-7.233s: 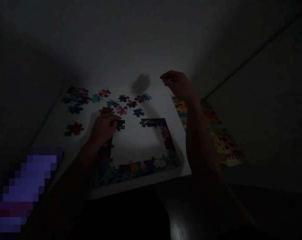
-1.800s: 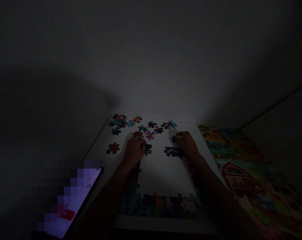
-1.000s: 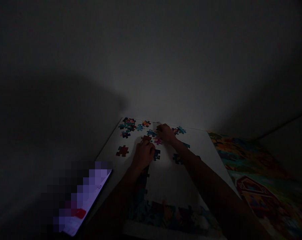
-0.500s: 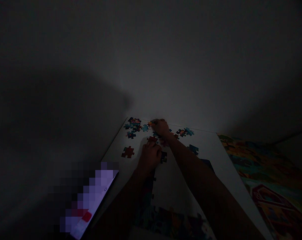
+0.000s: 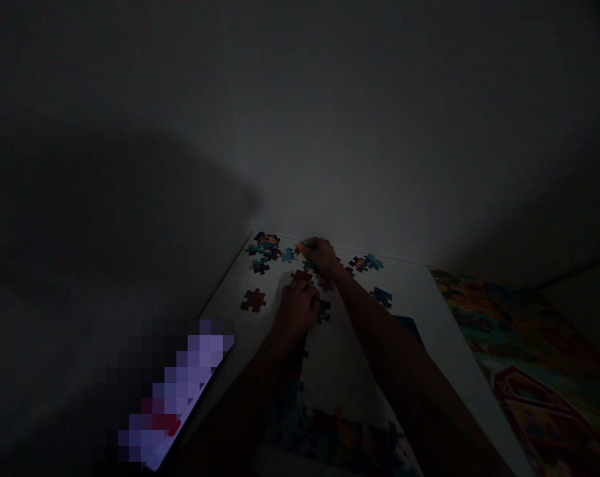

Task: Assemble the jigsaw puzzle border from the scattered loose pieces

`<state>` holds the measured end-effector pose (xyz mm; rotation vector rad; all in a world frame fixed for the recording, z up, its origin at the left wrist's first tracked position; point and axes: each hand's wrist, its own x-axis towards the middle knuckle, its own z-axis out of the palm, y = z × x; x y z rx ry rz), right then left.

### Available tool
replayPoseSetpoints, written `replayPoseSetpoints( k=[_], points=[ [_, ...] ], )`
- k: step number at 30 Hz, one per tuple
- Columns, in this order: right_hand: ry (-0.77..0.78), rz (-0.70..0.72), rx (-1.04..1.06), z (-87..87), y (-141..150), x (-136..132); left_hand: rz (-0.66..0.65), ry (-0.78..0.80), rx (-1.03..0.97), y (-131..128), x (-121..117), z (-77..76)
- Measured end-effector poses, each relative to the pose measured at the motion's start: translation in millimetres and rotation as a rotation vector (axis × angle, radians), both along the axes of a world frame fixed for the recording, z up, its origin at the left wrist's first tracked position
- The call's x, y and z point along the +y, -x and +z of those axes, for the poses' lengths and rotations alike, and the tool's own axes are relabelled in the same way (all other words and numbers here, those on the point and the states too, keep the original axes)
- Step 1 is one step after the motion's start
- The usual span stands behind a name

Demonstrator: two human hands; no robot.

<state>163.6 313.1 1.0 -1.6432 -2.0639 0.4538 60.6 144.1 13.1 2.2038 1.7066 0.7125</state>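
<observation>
My right hand (image 5: 321, 254) reaches to the far edge of the white board, fingers closed at an orange puzzle piece (image 5: 300, 249). Closer in, my left hand (image 5: 296, 306) rests with bent fingers on a reddish puzzle piece (image 5: 302, 275); its fingertips are partly hidden. Beside the left thumb lies a dark blue puzzle piece (image 5: 324, 311). A light blue piece (image 5: 287, 255) is left of the right fingers, and a pink-red piece (image 5: 326, 283) sits below that hand. Joined pieces (image 5: 347, 430) form a dark picture strip near me.
Loose pieces are heaped at the far left corner (image 5: 266, 246) and farther right (image 5: 367, 262). A single red-brown piece (image 5: 253, 300) lies left; a blue one (image 5: 381, 297) lies right. A lit screen (image 5: 195, 391), partly pixelated, borders the left side. A colourful printed picture (image 5: 523, 358) is at right.
My right hand has shifted slightly to the right, with more of the orange piece showing at its fingers. The left hand stays almost where it was.
</observation>
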Motion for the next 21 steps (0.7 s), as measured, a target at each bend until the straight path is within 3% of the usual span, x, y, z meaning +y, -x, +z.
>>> replayPoseSetpoints(
  k=[7,14,21],
  points=[
    [-0.070,-0.004,-0.056,-0.7,-1,-4,0.007,0.002,0.010,0,-1,1.4],
    [-0.061,0.085,-0.051,13.1,-1,-10,0.011,0.003,0.009,-1,-2,0.8],
    [-0.122,0.463,-0.051,29.0,60,-5,-0.007,-0.002,0.010,1,0,-2.8]
  ],
)
